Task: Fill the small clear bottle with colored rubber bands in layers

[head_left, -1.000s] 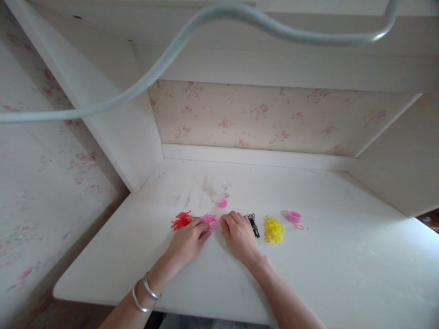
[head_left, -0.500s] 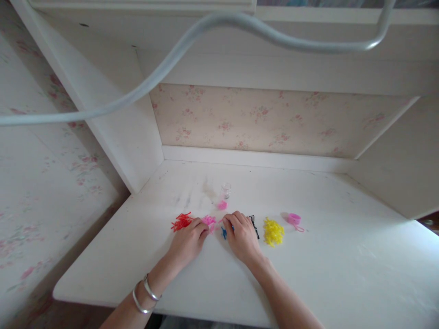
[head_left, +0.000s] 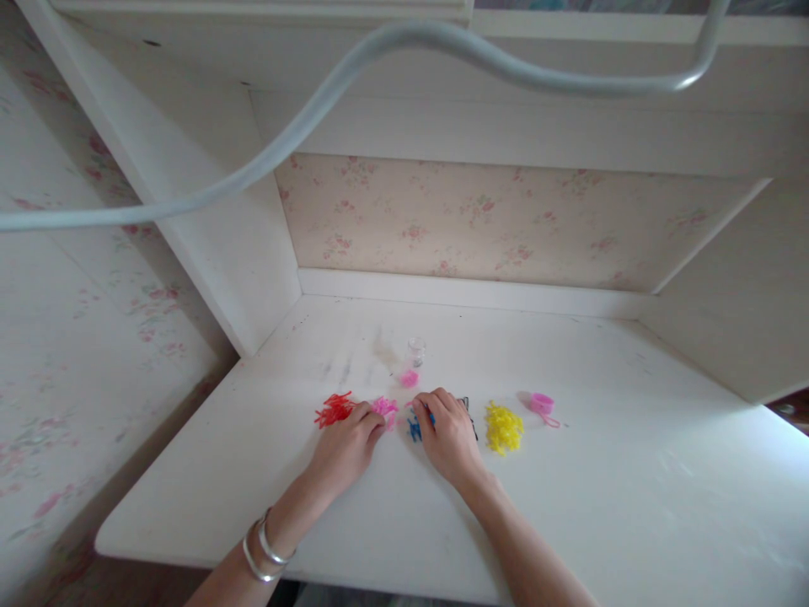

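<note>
Small heaps of tiny coloured bands lie in a row on a white desk (head_left: 587, 506): red (head_left: 333, 408), pink (head_left: 384, 407), blue (head_left: 414, 430), black (head_left: 468, 406) and yellow (head_left: 503, 426). My left hand (head_left: 346, 445), with two silver bangles on its wrist, rests knuckles up, its curled fingertips at the pink heap. My right hand (head_left: 447, 437) lies beside it, fingers curled and pinching at the blue bands. What either hand grips is too small to make out.
A small clear jar (head_left: 415, 351) stands behind the heaps with a pink lid (head_left: 409, 378) in front of it. A pink cap (head_left: 542, 403) lies right of the yellow heap. Shelf walls close in left, back and right. A grey cable (head_left: 329, 88) hangs overhead.
My right hand has shifted slightly right and back, and the blue bands now show beside its fingertips. My left hand has barely moved.
</note>
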Tool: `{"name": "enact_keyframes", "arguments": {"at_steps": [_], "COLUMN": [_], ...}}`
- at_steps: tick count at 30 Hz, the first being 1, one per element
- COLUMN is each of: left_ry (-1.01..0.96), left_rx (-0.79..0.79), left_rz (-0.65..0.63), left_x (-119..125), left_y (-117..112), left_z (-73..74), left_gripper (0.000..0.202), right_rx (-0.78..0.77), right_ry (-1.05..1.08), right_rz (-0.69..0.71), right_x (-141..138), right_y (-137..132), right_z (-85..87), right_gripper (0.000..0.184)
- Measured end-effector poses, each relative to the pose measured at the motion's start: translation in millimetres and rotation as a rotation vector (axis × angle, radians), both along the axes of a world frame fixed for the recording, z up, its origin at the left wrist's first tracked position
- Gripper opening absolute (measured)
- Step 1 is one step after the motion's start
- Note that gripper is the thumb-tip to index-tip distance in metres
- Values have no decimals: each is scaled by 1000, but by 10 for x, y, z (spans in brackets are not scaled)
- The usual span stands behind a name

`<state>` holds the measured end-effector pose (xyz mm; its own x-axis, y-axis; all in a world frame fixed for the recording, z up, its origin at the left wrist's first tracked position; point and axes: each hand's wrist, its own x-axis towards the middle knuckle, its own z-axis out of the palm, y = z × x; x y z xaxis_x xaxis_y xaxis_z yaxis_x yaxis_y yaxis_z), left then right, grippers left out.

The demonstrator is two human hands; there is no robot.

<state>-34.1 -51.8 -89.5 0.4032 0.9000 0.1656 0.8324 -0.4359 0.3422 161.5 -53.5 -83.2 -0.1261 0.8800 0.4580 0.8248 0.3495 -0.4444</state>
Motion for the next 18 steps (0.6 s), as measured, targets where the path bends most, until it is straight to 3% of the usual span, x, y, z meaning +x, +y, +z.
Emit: {"name": "enact_keyframes", "arguments": {"at_steps": [7,12,18], "left_ry": [-71,-112,-171], "left_rx": [-6,-24,-29], "left_rz": [12,24,21], "left_x": [-15,-19,-22], "left_y": [9,21,13], "left_z": [-31,-39,-4], "left_gripper": [22,21,23], "right_rx": [24,96,170], "right_ry": [208,396,396], "right_rz": [-14,-98,-141], "right_x": [46,121,127], "right_y": [92,300,567], "right_z": [31,282,520], "right_gripper": [26,28,30]}}
